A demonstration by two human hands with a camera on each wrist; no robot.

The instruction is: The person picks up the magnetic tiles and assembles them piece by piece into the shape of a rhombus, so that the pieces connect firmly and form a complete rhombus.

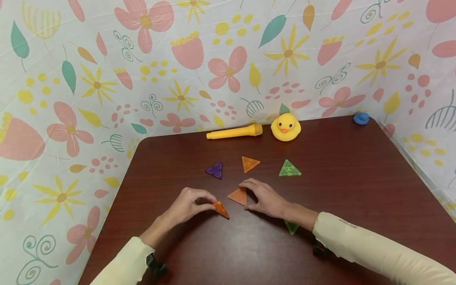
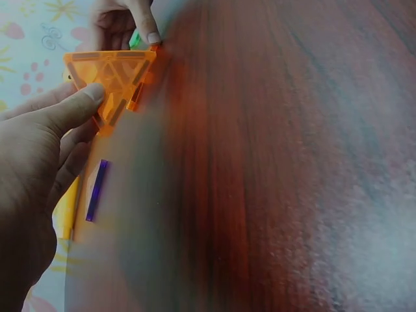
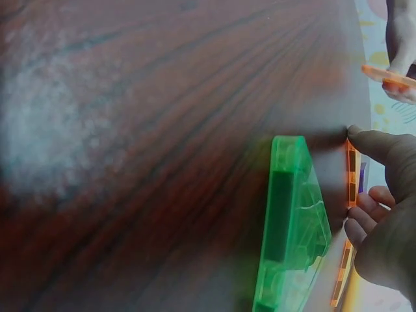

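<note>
My left hand (image 1: 189, 206) pinches an orange translucent triangle tile (image 1: 221, 209) between thumb and fingers, tilted up from the table. In the left wrist view the thumb lies across this tile's face (image 2: 120, 65). Just to the right, another orange triangle tile (image 1: 236, 196) lies flat. My right hand (image 1: 267, 201) grips that flat tile, thumb at its near corner and fingers at its far edge. Beneath the right wrist is a green triangle tile (image 1: 291, 227), partly hidden in the head view and large in the right wrist view (image 3: 283, 221).
Beyond the hands lie a purple triangle tile (image 1: 215, 170), an orange one (image 1: 250, 164) and a green one (image 1: 289, 169). Along the back edge of the brown table (image 1: 171, 158) are a yellow toy microphone (image 1: 233, 132), a yellow rubber duck (image 1: 285, 128) and a small blue duck (image 1: 361, 118).
</note>
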